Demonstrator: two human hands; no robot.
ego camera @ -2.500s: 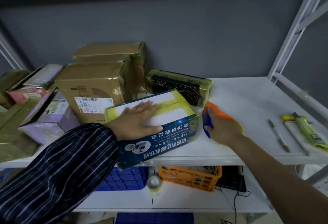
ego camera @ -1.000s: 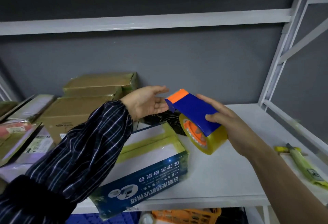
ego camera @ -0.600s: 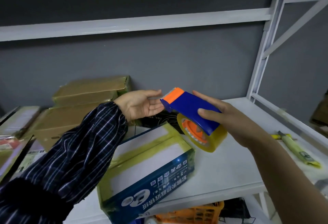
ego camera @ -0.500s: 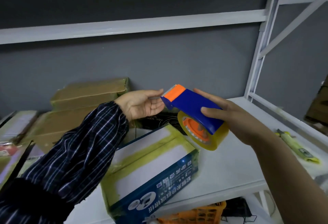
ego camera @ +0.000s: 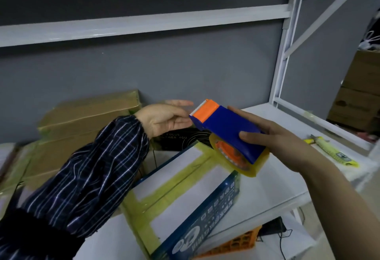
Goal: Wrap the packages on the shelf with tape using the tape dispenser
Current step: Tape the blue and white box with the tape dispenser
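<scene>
Tape dispenser (ego camera: 228,130) is now hanging in the air above the blue package (ego camera: 185,196), no longer sitting down at that package's end as it was two and a half seconds ago. The right hand (ego camera: 275,142) is gripping it, fingers (ego camera: 240,112) and thumb curling round the blue body, with the yellowish tape roll (ego camera: 253,167) underneath and the orange toothed edge pointing left. The left hand (ego camera: 164,118), which was lying flat on the package top, is now lifted off it and is reaching to that toothed edge with its fingers (ego camera: 181,120) straight and holding nothing; whether they are touching the tape end I cannot tell. I am judging that one strip is finished and the person is feeling for the loose end to start another. The package is lying free on the shelf (ego camera: 277,179), already banded in yellow tape across its top, its near corner jutting over the front edge. Against half a second ago the hands are barely shifting. Brown cartons (ego camera: 88,115) are waiting behind
</scene>
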